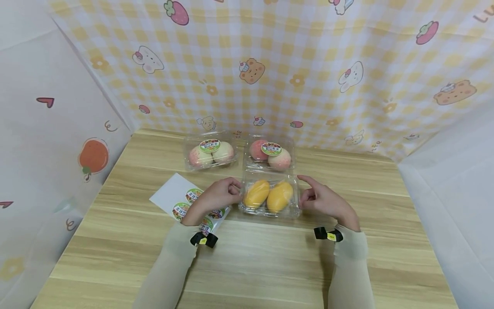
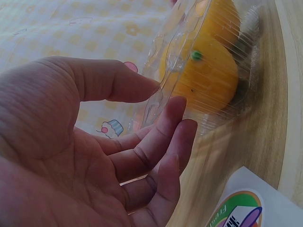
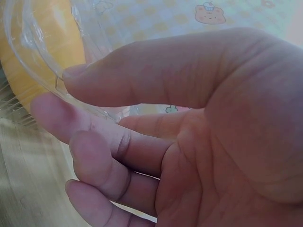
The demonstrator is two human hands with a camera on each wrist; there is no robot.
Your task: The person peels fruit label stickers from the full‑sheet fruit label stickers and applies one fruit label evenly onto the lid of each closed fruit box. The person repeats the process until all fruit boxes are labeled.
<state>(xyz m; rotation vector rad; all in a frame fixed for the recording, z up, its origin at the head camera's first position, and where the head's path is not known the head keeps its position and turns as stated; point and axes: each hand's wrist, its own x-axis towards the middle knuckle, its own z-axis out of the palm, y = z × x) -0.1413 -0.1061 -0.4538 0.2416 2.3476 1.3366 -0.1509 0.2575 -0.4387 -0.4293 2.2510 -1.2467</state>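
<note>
A clear plastic fruit box [image 1: 270, 213] with two yellow mangoes [image 1: 256, 194] inside rests on the table in front of me. My left hand [image 1: 219, 193] pinches its left rim, the thumb over the edge and the fingertips below it in the left wrist view. On the opposite side, my right hand [image 1: 326, 201] pinches the right rim between thumb and finger, close up in the right wrist view. No sticker shows on this box's lid. Partly under my left wrist lies a white sheet [image 1: 170, 194] of round fruit stickers [image 1: 180, 211].
Just behind the mango box stands a clear box of peaches with a round label [image 1: 271, 149] on its lid. Another labelled peach box [image 1: 191, 148] sits to its left. A checked cloth [image 1: 216, 47] hangs along the wooden table's [image 1: 262, 262] back edge.
</note>
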